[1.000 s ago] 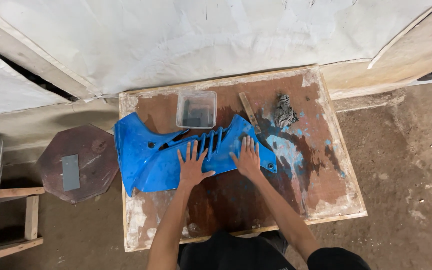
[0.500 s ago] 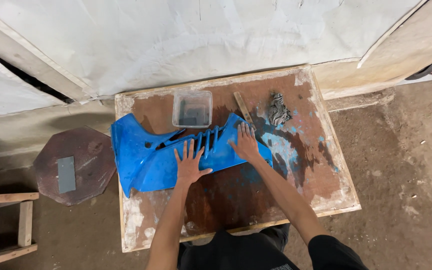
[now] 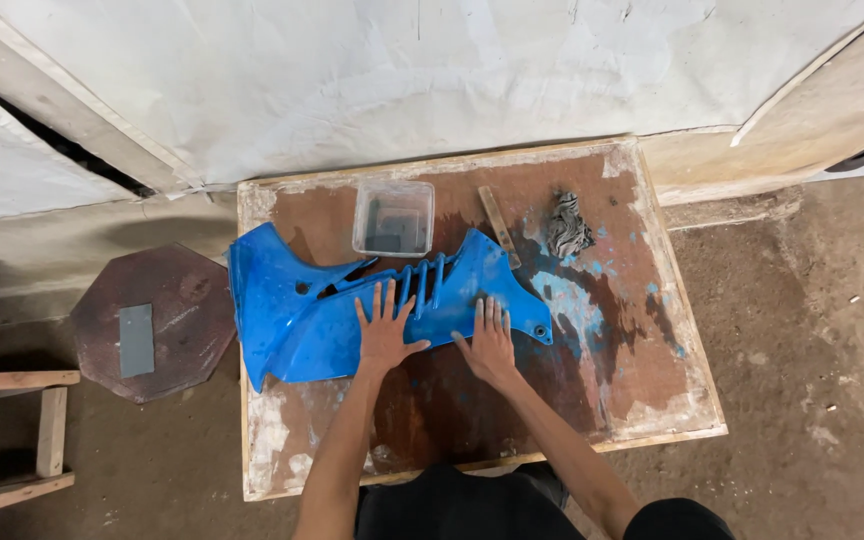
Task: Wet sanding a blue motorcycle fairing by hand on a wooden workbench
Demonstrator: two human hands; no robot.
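Note:
A blue plastic fairing panel [image 3: 292, 315] with slotted vents lies flat across a worn wooden table [image 3: 642, 390]. My left hand [image 3: 384, 330] rests palm down on the panel's middle, fingers spread just below the vents. My right hand [image 3: 490, 342] lies flat on the panel's lower right edge, fingers together and pointing away from me. Neither hand grips anything.
A clear plastic tub [image 3: 393, 217] sits behind the panel, with a wooden stick [image 3: 499, 226] and a crumpled grey rag [image 3: 567, 225] to its right. An octagonal stool [image 3: 152, 320] with a grey sheet on it stands left of the table. A white wall lies behind.
Both hands stay pressed on the panel. The view has shifted a little, so the table sits slightly more to the right in the frame.

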